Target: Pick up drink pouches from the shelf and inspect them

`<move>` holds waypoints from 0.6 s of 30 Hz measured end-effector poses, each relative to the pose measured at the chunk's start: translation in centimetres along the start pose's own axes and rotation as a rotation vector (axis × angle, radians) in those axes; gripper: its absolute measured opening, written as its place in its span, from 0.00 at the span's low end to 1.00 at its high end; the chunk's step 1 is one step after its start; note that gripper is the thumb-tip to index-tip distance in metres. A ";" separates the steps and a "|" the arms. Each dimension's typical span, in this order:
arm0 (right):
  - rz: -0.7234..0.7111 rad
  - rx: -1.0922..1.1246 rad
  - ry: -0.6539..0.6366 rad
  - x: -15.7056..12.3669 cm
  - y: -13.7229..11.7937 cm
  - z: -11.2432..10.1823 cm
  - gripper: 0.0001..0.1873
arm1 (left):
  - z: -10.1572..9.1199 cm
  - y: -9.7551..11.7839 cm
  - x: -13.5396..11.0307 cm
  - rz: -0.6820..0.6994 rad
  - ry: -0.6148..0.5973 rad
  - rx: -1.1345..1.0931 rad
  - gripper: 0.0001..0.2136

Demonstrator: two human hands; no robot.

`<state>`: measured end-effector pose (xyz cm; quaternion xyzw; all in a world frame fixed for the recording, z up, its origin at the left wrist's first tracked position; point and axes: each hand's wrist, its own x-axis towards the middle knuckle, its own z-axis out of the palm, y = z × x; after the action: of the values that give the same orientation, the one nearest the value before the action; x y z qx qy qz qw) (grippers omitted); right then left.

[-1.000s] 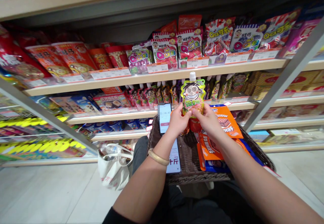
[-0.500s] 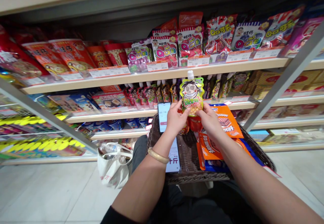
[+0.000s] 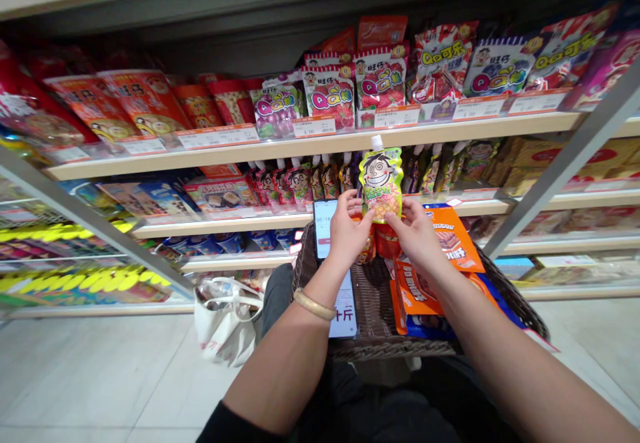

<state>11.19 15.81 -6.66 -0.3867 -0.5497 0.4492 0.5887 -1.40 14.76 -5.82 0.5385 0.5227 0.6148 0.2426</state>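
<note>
A green spouted drink pouch [image 3: 381,181] with a cartoon face and a white cap stands upright between both my hands. My left hand [image 3: 349,232] pinches its lower left edge, and my right hand [image 3: 419,235] pinches its lower right edge. They hold it above a dark woven basket [image 3: 370,336] resting on my lap. In the basket lie orange snack packets [image 3: 450,239], a red pouch under my hands, and a phone [image 3: 324,227] with a lit screen standing at its left side. A gold bracelet circles my left wrist.
Store shelves [image 3: 320,146] packed with snack bags and price tags fill the view ahead; a row of similar spouted pouches [image 3: 295,186] stands on the middle shelf. A white tote bag [image 3: 225,319] sits on the tiled floor at the left. Grey slanted shelf posts stand at both sides.
Both hands have raised the green pouch slightly, toward the middle shelf. The view has tilted a little; the basket contents have not moved.
</note>
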 end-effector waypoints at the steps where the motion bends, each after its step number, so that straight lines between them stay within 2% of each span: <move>1: 0.002 0.005 -0.001 -0.1 0.0 0.0 0.18 | 0.0 0.0 0.0 0.000 -0.002 -0.023 0.20; 6: -0.021 0.019 -0.023 -0.3 -0.4 0.1 0.19 | 0.2 0.1 -0.3 0.004 -0.069 -0.075 0.10; 13: -0.080 0.013 -0.080 -0.8 -1.2 0.3 0.17 | 0.1 0.4 -0.6 -0.009 -0.118 -0.176 0.12; 18: -0.157 -0.122 -0.122 -1.3 -0.7 0.5 0.15 | -0.2 0.7 -0.6 0.089 -0.110 -0.064 0.11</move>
<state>10.78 14.31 -6.30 -0.3496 -0.6392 0.3902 0.5630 -1.28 13.96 -5.41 0.5861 0.4641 0.6109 0.2608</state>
